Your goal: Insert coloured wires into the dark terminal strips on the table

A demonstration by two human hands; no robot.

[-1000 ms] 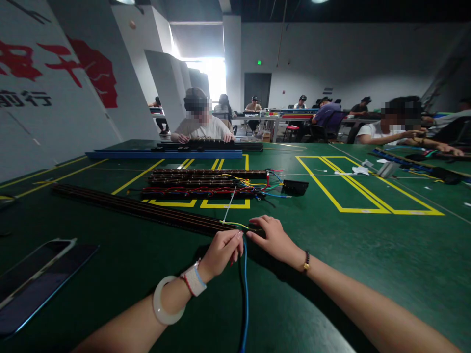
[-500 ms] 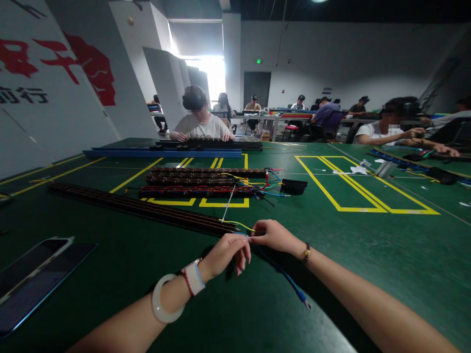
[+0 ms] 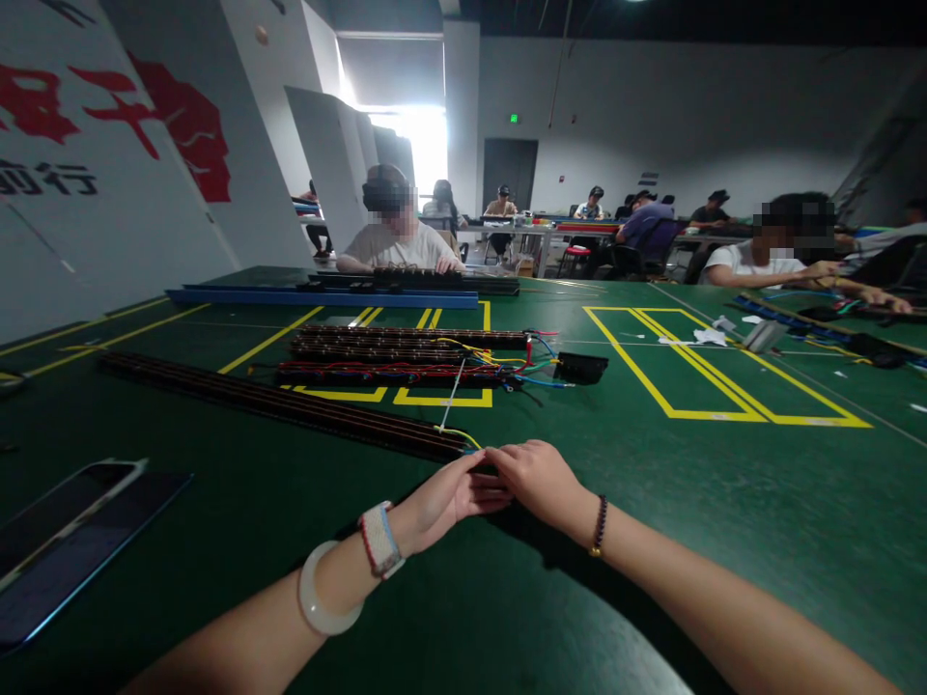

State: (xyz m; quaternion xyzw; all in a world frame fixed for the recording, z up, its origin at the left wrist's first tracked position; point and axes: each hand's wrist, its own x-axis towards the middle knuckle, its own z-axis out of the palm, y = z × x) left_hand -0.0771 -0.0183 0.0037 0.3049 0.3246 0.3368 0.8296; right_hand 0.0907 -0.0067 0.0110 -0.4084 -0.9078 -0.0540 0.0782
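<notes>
A long black strip bundle with copper-coloured lines (image 3: 290, 405) lies slantwise on the table, its near end reaching my hands. From that end a yellow wire (image 3: 463, 434) and a short bit of blue wire run to my fingers. My left hand (image 3: 453, 502) is turned palm up, fingers stretched out beneath my right hand, its thumb at the wires. My right hand (image 3: 540, 483) is closed over the wires, fingertips against my left thumb and fingers. The wire ends are hidden between my hands. A white cable tie (image 3: 452, 394) sticks up from the bundle near its end.
Behind lie more black strips with coloured wires (image 3: 406, 352) and a black connector (image 3: 581, 368). Phone-like dark panels (image 3: 94, 550) lie at left. A blue channel (image 3: 325, 297) lies before a co-worker (image 3: 398, 241); another person (image 3: 768, 261) works at right beside white scraps (image 3: 710, 337).
My left hand has rolled palm up and its fingers have straightened. My right hand has closed in over it. The blue wire with a ring lug, which hung below, is now out of sight.
</notes>
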